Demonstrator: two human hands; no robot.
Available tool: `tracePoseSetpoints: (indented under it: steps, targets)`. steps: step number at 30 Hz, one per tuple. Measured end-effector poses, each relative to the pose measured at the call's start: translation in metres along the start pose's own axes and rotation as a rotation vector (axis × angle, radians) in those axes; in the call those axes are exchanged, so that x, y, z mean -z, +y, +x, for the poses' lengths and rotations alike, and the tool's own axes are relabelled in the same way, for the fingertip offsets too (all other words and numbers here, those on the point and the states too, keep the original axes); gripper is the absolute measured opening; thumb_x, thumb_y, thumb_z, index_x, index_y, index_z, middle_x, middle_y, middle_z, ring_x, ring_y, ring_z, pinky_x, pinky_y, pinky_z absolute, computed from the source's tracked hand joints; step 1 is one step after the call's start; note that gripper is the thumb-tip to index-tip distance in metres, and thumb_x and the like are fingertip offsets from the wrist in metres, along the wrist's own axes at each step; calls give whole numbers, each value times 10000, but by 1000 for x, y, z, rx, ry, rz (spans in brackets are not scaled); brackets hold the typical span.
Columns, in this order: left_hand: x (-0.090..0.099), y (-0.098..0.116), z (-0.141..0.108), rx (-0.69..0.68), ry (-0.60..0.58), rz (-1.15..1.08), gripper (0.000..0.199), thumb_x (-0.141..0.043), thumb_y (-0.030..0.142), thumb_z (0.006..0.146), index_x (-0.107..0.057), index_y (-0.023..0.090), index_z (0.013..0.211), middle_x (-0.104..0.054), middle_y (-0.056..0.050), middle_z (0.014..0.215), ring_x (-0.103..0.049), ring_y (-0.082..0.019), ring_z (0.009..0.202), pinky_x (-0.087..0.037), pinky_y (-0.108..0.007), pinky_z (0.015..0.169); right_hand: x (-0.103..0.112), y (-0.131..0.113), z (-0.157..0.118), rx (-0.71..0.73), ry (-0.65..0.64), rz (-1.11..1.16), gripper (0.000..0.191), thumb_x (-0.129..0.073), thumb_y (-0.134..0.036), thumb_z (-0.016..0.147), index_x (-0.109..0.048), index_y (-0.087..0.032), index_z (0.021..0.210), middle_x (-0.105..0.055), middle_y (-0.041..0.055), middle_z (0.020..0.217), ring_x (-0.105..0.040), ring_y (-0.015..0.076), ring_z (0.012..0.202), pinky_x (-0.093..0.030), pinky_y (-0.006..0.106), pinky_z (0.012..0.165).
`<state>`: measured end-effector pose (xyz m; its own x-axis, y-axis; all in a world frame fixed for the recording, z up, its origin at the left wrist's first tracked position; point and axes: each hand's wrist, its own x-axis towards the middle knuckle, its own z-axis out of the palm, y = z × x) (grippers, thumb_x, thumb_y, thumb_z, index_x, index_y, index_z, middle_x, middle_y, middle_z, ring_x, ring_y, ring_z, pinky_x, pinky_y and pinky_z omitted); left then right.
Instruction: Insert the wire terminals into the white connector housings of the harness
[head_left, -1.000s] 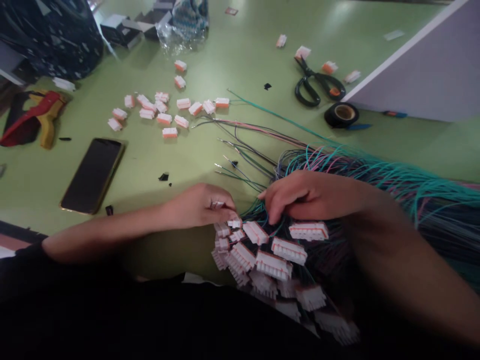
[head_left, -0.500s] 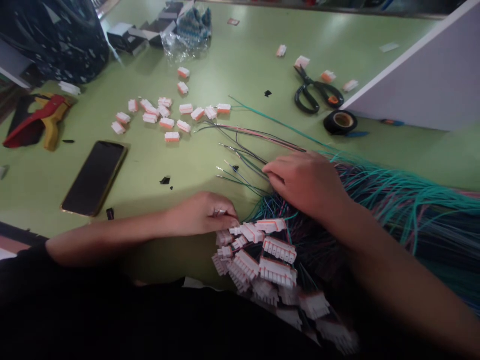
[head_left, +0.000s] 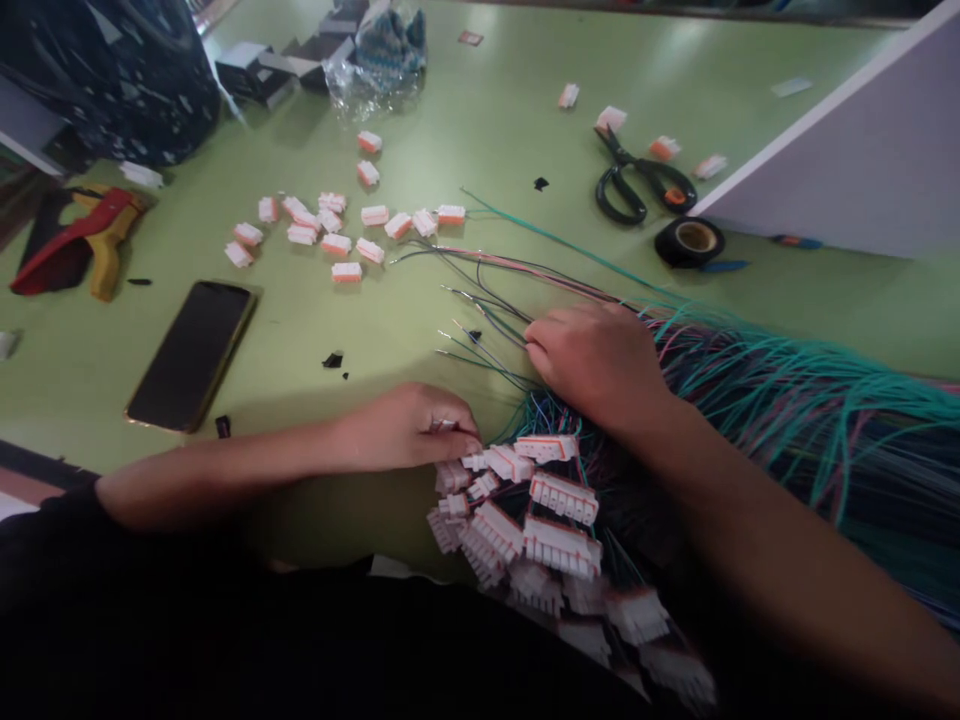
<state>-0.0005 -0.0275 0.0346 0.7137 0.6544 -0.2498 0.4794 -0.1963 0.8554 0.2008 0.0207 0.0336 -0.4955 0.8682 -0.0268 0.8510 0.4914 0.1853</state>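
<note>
My left hand [head_left: 420, 430] is closed, thumb against fingers. A sliver of a white connector shows between them; the rest is hidden. Just below and beside its fingertips hangs a cluster of white-and-orange plug connectors [head_left: 562, 545] on wires, at the table's near edge. My right hand [head_left: 596, 360] is closed in a pinch around thin dark wires [head_left: 502, 322], whose crimped metal ends point left across the table. Under and behind my right hand runs a thick bundle of green, pink and dark wires [head_left: 810, 385]. One green wire [head_left: 540, 227] extends farther left.
Several loose white-and-orange connectors [head_left: 337, 244] lie beyond my hands. A phone [head_left: 191, 355] and a red-and-yellow tool [head_left: 90, 240] are at left. Black scissors [head_left: 622, 190] and a black tape roll [head_left: 688, 242] lie by a white panel [head_left: 840, 170]. Boxes [head_left: 255, 72] stand at the back.
My right hand has shifted slightly left along the wires. My left hand keeps its place by the connector cluster, and the whole view has moved a little.
</note>
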Motion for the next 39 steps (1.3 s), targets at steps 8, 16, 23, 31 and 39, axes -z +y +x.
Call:
tracePoseSetpoints:
  steps: [8,16,23,31,39]
  targets:
    - [2,2,1,-4,-5,30,228,-480,253,842,-666,126,804,-687,-41,791,-601,-96,710,-409,-180,632,2,-6,0,37,-112,386,261,-475,-342,786,-697,-206,785,-696,37,812,-575,176,746,-305,280,598]
    - [13,-15,5,185,392,570,176,-511,253,825,-658,161,851,-676,-41,840,-594,-148,748,-366,-228,597,0,-15,0,-38,-208,340,212,-485,-280,737,-681,-198,741,-684,39,739,-561,168,674,-275,269,550]
    - [16,-27,19,309,374,551,142,-523,258,828,-637,196,883,-667,1,859,-583,-142,765,-361,-233,625,1,-16,-1,-134,-220,400,196,-492,-271,716,-673,-204,750,-659,32,679,-533,161,623,-275,258,524]
    - [17,-22,25,356,374,514,147,-489,213,818,-630,184,846,-650,-14,905,-563,-159,825,-338,-242,626,3,-14,-2,-193,-206,492,148,-512,-235,686,-650,-204,729,-622,11,613,-487,134,553,-285,248,518]
    - [28,-8,25,363,323,70,162,-523,268,749,-567,138,663,-486,42,584,-421,-83,557,-314,-212,554,1,-13,-5,-182,-199,538,182,-517,-235,684,-666,-214,787,-645,5,645,-535,141,586,-319,248,538]
